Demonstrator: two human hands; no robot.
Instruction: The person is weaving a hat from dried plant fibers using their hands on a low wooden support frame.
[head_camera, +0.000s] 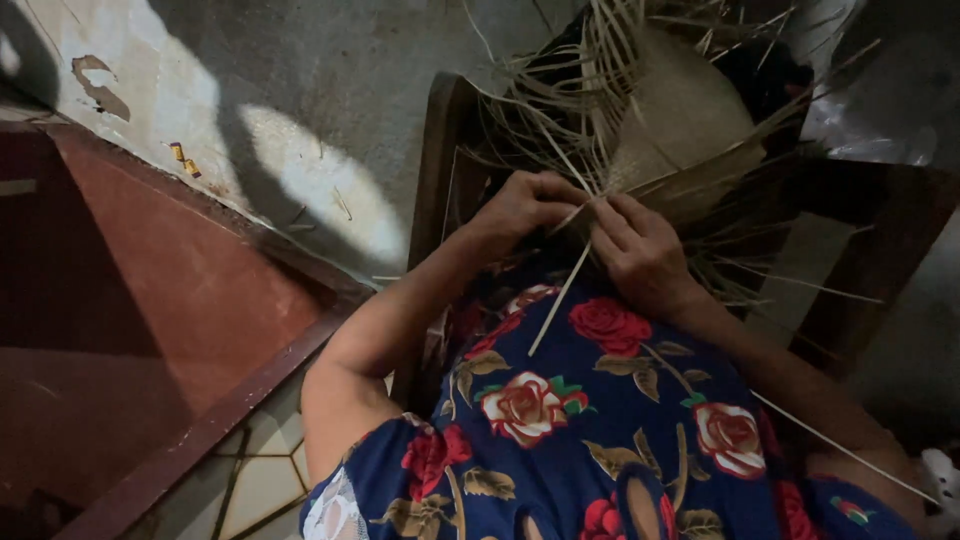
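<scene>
Head view: the left hand (525, 205) and right hand (640, 250) are pinching pale dried straw strips (560, 300) at a half-woven tan straw hat (680, 110). Fingers are curling closed on strands above a blue rose-print dress (590, 420).

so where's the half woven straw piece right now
In the head view it sits upper centre-right: the woven straw piece rests on a dark wooden chair, just beyond the left hand and right hand.
</scene>
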